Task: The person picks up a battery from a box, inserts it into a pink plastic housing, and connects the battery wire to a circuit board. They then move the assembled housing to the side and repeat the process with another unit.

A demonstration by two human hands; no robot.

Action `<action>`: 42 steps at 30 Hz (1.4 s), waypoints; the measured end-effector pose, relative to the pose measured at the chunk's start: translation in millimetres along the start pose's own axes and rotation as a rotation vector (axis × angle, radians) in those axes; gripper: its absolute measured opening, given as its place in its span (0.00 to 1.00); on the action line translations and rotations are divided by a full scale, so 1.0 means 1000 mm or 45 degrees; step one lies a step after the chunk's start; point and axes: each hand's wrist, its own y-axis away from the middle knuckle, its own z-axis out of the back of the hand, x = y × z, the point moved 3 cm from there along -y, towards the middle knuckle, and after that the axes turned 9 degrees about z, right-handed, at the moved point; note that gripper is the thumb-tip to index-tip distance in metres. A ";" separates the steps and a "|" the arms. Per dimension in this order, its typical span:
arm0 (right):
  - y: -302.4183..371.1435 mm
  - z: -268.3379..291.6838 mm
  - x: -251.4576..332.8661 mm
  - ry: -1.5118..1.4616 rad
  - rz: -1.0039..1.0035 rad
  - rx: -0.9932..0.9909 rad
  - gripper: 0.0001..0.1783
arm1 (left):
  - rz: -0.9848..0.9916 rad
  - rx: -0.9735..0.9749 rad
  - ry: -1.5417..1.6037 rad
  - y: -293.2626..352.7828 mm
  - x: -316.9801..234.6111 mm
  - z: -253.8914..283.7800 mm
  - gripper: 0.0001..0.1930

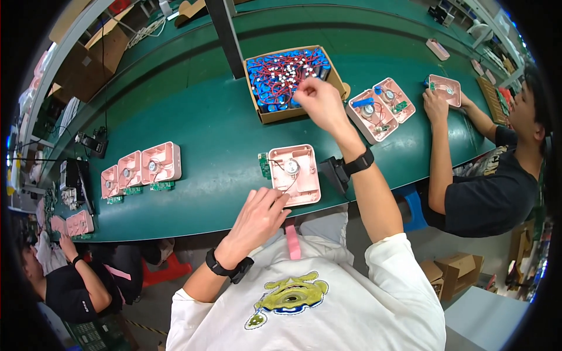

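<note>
In front of me on the green bench lies a pink plastic housing [309, 186]. It has a round speaker [291, 168] with dark wires inside, and a green circuit board [265, 165] hangs beside its left wall. My left hand [257, 215] rests at the housing's lower left corner, fingers mostly stretched, their tips near the wires. Farther away, my right hand [321, 104] is over the near right part of a cardboard box [281, 116] packed with blue cylindrical batteries [257, 88] with red and black leads and white connectors. Its fingers are pinched together; whatever is between them cannot be made out.
Several pink housings [170, 161] with boards stand in a row at left. Two open housings [374, 131] with blue batteries lie right of the box. A co-worker [492, 187] handles another housing [449, 88] at right; another person [76, 286] sits lower left. A metal post [225, 41] rises behind the box.
</note>
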 end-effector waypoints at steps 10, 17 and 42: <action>-0.001 0.037 0.029 -0.727 0.352 -0.198 0.12 | 0.625 -0.301 0.531 -0.033 0.068 0.005 0.21; 0.048 0.063 0.083 -0.191 0.703 0.124 0.05 | 0.845 -0.154 1.219 -0.043 0.098 -0.032 0.15; 0.142 -0.011 0.064 0.193 1.176 0.840 0.14 | 0.846 -0.270 1.484 -0.045 0.094 -0.044 0.11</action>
